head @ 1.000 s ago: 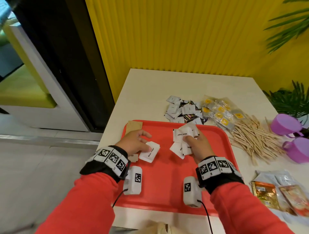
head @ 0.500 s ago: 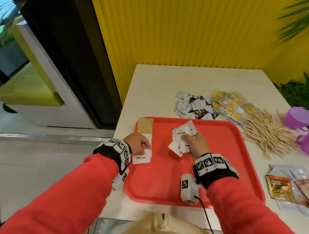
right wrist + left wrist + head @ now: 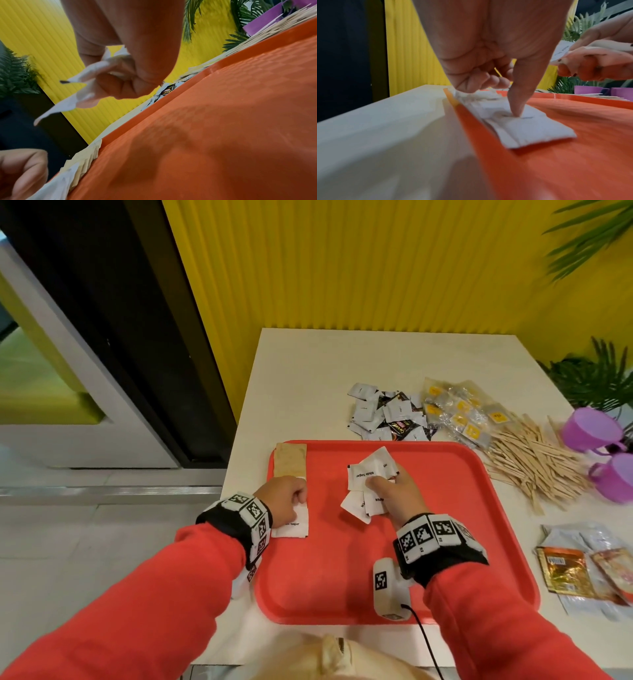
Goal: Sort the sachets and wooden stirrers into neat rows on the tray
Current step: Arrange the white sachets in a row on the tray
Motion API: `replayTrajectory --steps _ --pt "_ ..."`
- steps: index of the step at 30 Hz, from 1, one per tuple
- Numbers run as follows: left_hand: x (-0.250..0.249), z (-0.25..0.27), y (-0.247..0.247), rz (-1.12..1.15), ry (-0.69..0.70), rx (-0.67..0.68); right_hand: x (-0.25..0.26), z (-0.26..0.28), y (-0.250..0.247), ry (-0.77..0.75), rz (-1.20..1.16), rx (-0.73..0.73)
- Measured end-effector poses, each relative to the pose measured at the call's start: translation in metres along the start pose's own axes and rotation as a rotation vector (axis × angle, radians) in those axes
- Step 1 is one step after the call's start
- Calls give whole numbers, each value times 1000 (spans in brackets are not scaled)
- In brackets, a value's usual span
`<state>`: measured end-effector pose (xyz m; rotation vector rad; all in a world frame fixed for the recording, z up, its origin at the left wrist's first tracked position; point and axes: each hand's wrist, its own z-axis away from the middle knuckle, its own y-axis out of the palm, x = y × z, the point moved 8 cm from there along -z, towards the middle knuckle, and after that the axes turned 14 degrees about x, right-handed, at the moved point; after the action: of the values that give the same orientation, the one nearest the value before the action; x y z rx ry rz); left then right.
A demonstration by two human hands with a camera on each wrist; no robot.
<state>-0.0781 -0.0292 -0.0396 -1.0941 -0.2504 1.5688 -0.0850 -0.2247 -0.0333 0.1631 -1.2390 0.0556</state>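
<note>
Left hand at left rim of flat red plastic tray, fingers curled, thumb pressing white paper sugar sachets laid in a row. Right hand mid-tray, pinching loose white sachets. Bare red floor nearer. Pale wooden stirrers heaped on counter beyond right rim.

Two long red sleeves, reaching down to both wrists. On each wrist a black band with a ring of white square tiles, each tile printed with a black-and-white square code. Under the right wrist a white camera block with one more such code on its face and a thin black cable going out from its lower end. Under the left wrist a similar white block, mostly hidden. Both hands bare, without gloves.
</note>
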Motion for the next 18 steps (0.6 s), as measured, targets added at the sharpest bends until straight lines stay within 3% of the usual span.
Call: replayTrajectory --steps 4,7,10,15,18 --pt "-11 7 -9 -28 22 -46 5 1 11 -9 -1 51" --pt "-28 14 -21 255 134 -92 8 0 19 -18 -25 61" --pt "-48 16 -16 503 204 10 13 -1 31 -31 -34 100" --pt "-42 15 -16 582 148 -3 16 -3 35 -41 -81 105" --pt "-30 18 -15 573 123 59 18 -1 26 -51 -67 72"
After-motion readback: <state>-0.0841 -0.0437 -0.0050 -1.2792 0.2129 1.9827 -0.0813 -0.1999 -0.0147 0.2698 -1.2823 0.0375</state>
